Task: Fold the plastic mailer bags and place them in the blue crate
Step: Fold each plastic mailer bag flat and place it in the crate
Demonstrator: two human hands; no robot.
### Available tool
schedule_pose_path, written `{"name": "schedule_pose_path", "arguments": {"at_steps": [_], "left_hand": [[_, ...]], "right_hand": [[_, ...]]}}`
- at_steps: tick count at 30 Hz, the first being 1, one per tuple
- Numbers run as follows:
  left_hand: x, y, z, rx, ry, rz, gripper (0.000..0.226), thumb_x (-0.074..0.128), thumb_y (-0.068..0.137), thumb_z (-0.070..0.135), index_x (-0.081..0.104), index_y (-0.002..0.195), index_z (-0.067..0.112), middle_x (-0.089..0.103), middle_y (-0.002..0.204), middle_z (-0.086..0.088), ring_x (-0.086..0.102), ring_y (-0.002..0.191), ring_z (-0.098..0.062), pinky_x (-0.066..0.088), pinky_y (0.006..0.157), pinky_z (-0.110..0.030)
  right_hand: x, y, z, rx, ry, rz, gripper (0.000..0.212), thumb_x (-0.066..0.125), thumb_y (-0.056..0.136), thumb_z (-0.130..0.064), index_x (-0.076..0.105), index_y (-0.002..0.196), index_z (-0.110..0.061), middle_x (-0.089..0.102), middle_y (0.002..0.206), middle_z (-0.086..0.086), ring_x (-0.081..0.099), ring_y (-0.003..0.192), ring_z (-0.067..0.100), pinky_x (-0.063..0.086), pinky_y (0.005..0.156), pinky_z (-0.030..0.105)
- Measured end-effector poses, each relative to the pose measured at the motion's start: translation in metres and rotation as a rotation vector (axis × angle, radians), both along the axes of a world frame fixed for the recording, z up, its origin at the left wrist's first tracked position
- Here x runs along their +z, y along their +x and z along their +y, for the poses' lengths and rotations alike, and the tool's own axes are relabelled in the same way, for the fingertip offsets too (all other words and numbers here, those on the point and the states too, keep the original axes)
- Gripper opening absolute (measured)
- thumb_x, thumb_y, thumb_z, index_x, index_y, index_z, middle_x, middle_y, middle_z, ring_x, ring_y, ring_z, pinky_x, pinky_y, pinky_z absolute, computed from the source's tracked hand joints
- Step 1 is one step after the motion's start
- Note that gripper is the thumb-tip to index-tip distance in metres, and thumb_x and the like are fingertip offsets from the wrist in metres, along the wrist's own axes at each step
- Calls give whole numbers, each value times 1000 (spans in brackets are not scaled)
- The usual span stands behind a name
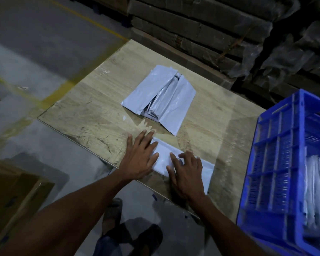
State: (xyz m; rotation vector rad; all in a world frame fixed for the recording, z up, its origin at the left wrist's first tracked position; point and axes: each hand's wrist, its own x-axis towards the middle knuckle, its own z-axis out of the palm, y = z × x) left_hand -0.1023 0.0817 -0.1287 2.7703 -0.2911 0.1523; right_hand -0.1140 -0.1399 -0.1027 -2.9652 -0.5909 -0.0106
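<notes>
On bench (92, 111), left hand (139, 159) & right hand (187, 174) press flat, fingers straight, on white plastic mailer bag (164, 156), part-folded. Blue plastic crate (277, 163) holds some bags already; unfolded pile (161, 95) remains.

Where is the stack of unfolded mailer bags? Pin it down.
In the head view the stack of mailer bags lies mid-board on the wooden board, beyond both hands and left of the blue crate.

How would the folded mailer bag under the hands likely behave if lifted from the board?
The folded mailer bag looks thin and glossy, so probably floppy, light and slippery. The stack of bags gapes at its folds, so it may spring open.
</notes>
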Motion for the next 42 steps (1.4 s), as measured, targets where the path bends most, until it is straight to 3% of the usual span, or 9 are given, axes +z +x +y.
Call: {"name": "schedule_pose_path", "arguments": {"at_steps": [2,4,7,9,12,17,26,38,42], "left_hand": [[4,-3,-5,9,57,-75,50,33,103,38,64,133,13,37,164,-11,31,152,-34,25,114,-73],[6,-2,-17,-130,198,-132,48,39,98,33,68,130,12,48,157,-13,38,149,-33,24,115,-73],[-2,5,-33,-305,340,-115,53,44,98,32,60,142,7,51,155,-13,41,149,-30,25,119,-67],[-8,8,-38,-237,298,-53,57,31,106,34,46,153,7,43,161,-12,33,153,-27,23,124,-55],[-10,4,-39,-188,237,10,61,27,106,38,37,159,8,33,167,-10,26,155,-30,25,125,-52],[-6,6,-38,-211,235,34,63,25,106,42,34,161,13,30,168,-8,23,156,-32,24,125,-53],[-7,5,-39,-199,286,80,63,26,105,44,34,161,16,25,170,-7,18,157,-35,18,125,-56],[-6,4,-41,-176,277,120,64,28,104,47,37,160,19,27,169,-8,18,154,-47,23,122,-60],[-8,4,-41,-175,270,134,64,31,103,47,37,160,19,27,170,-8,16,154,-49,22,122,-61]], "right_hand": [[-2,-4,-1,-44,35,-48,48,33,105,-44,57,137,-16,55,130,11,48,132,35,31,110,63],[-7,-4,-3,-55,36,-32,51,27,106,-41,55,138,-14,56,135,10,46,136,34,28,113,63],[-19,-5,-7,-40,26,0,54,24,106,-41,48,147,-14,47,153,9,38,145,28,22,115,60],[-23,-3,-12,-47,7,-4,55,28,106,-42,42,152,-17,36,160,6,32,149,25,21,117,58],[-24,-2,-13,-56,-15,2,57,29,105,-44,34,157,-20,29,164,3,24,152,25,20,119,58],[-29,0,-13,-54,-50,27,62,33,103,-45,25,160,-21,21,167,3,16,154,26,15,120,60],[-27,1,-14,-58,-67,62,63,33,102,-48,28,159,-22,22,167,2,16,155,24,15,120,60],[-24,9,-12,-106,-63,164,65,20,101,-55,17,161,-29,16,168,-5,9,155,21,5,116,70],[-25,2,-13,-135,-60,145,66,16,103,-58,19,161,-27,15,168,-2,10,155,25,8,116,71]]}}
